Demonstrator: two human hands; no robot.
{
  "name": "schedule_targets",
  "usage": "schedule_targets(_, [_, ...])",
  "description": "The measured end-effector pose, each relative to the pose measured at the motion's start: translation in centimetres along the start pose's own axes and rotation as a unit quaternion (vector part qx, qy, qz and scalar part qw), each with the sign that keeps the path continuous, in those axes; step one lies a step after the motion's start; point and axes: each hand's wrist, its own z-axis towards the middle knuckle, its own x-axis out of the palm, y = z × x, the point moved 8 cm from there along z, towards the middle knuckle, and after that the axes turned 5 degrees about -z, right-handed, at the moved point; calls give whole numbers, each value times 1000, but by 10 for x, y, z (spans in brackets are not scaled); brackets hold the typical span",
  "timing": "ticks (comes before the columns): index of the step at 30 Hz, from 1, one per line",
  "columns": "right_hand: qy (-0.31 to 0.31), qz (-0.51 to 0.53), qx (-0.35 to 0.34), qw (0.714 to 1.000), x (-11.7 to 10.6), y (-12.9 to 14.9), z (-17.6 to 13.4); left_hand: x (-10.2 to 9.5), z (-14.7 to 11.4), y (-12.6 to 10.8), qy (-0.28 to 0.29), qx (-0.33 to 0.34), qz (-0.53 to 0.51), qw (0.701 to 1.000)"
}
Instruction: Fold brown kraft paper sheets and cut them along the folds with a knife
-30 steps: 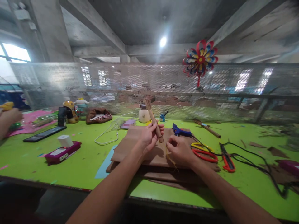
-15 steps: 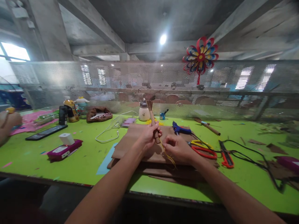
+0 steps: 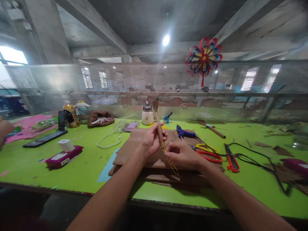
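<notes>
My left hand [image 3: 151, 140] grips a thin rolled brown paper stick [image 3: 158, 125], held nearly upright with a frayed top end. My right hand [image 3: 181, 155] pinches a thin yellow string [image 3: 171, 163] at the stick's lower end; the string hangs down in front of the hands. Both hands hover over a stack of brown paper sheets [image 3: 134, 150] on the green table [image 3: 84, 166].
Right of the hands lie a blue glue gun [image 3: 184, 132], yellow and red scissors [image 3: 209, 154], red snips [image 3: 230, 158] and a black cord [image 3: 262, 163]. A magenta case with a white box [image 3: 64, 154], a phone [image 3: 44, 138] and a white cable [image 3: 109, 141] sit left. Another person's hand [image 3: 4, 129] shows far left.
The stick has swung from a leftward tilt to nearly upright. My right hand moved up to its lower end, and the string now runs from there.
</notes>
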Motion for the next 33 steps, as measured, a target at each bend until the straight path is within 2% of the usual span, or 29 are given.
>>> schedule_targets(7, [18, -17, -40, 999, -9, 6, 1, 6, -3, -3, 25, 11, 14, 1000])
schedule_targets(12, [40, -71, -65, 995, -8, 13, -2, 14, -8, -6, 71, 36, 34, 996])
schedule_targets(19, [60, -136, -73, 986, -12, 23, -6, 28, -18, -4, 128, 23, 46, 990])
schedule_targets(22, [88, -162, -54, 981, -13, 15, -6, 28, -17, -4, 117, 37, 58, 991])
schedule_targets(26, [94, -168, -39, 981, -10, 7, -6, 19, -13, -7, 67, 64, 83, 992])
schedule_targets(33, [94, -219, -30, 971, -3, 5, -6, 10, -9, -4, 41, 48, 83, 995])
